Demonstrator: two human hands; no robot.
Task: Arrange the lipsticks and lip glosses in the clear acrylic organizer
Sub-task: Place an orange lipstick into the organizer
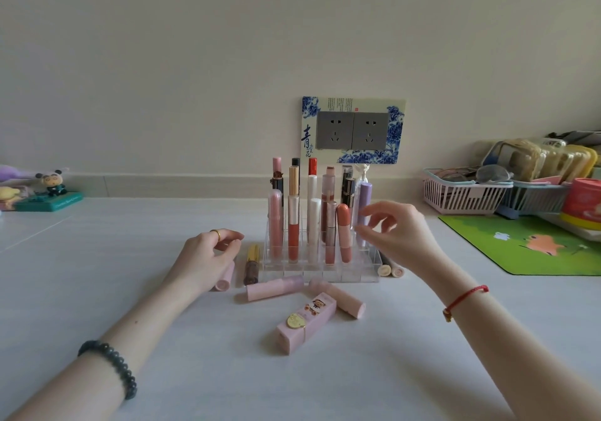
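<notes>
The clear acrylic organizer point(364, 274) stands mid-table with several lipsticks and glosses upright in it. My right hand point(395, 230) hovers at its right end, fingers spread and relaxed, with the fingertips at an upright lavender tube point(366, 197). My left hand point(208, 256) rests loosely curled over a pink tube point(224, 280) that lies left of the organizer, and grips nothing. Loose on the table lie a gold-capped brown gloss point(252, 264), two pink tubes point(274, 288) point(343, 300), a pink square lipstick point(305, 323) and two beige-ended sticks point(390, 269).
A pink basket point(461, 197) and a blue basket point(533, 199) with glasses and pouches stand at the back right, beside a red tin point(582, 202). A green mat point(527, 248) lies in front of them. Small figurines point(48, 189) sit far left. A wall socket point(353, 131) is behind the organizer.
</notes>
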